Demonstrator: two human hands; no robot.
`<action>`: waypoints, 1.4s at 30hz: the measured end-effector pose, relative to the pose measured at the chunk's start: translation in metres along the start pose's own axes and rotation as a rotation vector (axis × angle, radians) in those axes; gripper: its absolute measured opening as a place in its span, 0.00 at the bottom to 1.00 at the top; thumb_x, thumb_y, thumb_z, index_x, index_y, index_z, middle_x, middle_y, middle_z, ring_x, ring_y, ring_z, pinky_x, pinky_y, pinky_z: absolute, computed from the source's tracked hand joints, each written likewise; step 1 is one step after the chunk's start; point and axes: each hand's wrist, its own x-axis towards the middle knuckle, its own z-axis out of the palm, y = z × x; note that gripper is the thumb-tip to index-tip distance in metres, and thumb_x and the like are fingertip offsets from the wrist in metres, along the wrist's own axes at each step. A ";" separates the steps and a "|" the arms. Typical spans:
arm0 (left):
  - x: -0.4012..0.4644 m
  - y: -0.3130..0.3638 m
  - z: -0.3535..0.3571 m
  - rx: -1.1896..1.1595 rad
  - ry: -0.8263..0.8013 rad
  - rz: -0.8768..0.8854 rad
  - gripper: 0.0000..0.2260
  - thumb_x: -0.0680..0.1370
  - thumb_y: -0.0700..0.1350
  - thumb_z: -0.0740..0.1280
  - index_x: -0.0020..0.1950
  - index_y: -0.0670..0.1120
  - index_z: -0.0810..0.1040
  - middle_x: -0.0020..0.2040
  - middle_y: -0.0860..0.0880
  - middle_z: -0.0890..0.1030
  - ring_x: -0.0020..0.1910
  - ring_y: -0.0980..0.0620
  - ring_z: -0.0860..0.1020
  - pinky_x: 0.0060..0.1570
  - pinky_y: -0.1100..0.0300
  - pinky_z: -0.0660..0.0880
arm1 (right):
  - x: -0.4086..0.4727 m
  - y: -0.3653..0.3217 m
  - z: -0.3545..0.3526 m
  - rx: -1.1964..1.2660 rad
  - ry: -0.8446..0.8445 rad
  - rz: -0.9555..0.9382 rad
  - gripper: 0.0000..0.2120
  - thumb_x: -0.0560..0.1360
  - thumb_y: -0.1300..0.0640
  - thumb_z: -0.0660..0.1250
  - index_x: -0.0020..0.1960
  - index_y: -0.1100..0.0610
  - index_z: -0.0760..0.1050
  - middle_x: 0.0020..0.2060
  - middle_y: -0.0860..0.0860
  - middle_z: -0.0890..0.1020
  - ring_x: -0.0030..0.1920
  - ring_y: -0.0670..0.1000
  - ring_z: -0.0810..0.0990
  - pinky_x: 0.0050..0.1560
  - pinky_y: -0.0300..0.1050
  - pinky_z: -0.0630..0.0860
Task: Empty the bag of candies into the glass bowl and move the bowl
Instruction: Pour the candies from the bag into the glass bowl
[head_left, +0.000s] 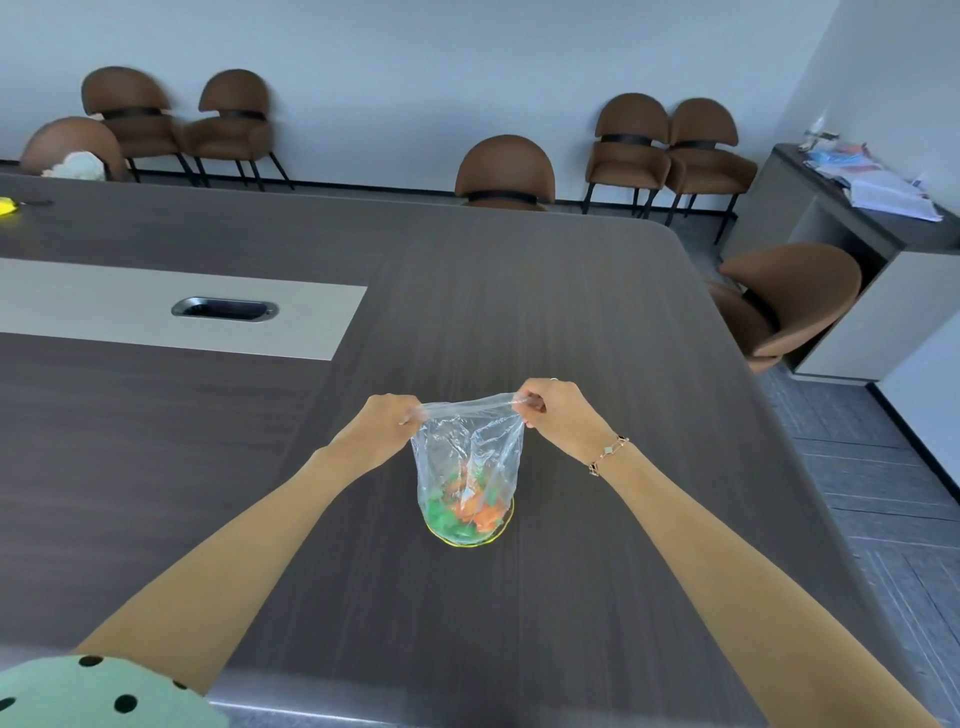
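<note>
A clear plastic bag (467, 447) hangs upright over the dark table, its mouth stretched between both hands. My left hand (387, 421) pinches the left corner of the mouth and my right hand (553, 410) pinches the right corner. Orange and green candies (467, 512) fill the bag's bottom. Behind and under the bag's bottom shows the yellow-green rim of the glass bowl (470, 543); most of the bowl is hidden by the bag. I cannot tell whether the bag rests in the bowl or hangs just above it.
The dark wooden table (571, 312) has a pale inlay with a cable port (224, 309) at the left. Its right edge runs close to a brown chair (784, 296). More brown chairs line the far wall. A yellow object (6, 206) lies far left.
</note>
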 end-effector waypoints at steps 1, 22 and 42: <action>0.000 0.001 -0.001 0.004 0.002 0.002 0.09 0.78 0.41 0.60 0.46 0.39 0.78 0.40 0.42 0.80 0.36 0.48 0.73 0.33 0.60 0.68 | 0.000 0.000 -0.002 0.002 0.008 -0.004 0.06 0.77 0.61 0.63 0.45 0.61 0.78 0.38 0.51 0.79 0.39 0.49 0.76 0.39 0.30 0.69; 0.010 -0.005 -0.064 0.076 0.142 0.064 0.10 0.77 0.37 0.58 0.47 0.40 0.79 0.43 0.43 0.79 0.41 0.46 0.75 0.42 0.54 0.72 | 0.033 -0.043 -0.007 -0.042 0.022 -0.120 0.07 0.76 0.63 0.62 0.47 0.66 0.76 0.45 0.56 0.83 0.47 0.55 0.79 0.40 0.35 0.70; -0.068 -0.215 0.044 0.595 -0.368 -0.143 0.30 0.80 0.42 0.59 0.78 0.46 0.48 0.79 0.47 0.53 0.78 0.46 0.54 0.75 0.52 0.57 | -0.014 -0.021 0.238 -0.464 -0.496 -0.396 0.11 0.77 0.60 0.63 0.57 0.64 0.75 0.57 0.60 0.78 0.59 0.62 0.75 0.62 0.55 0.69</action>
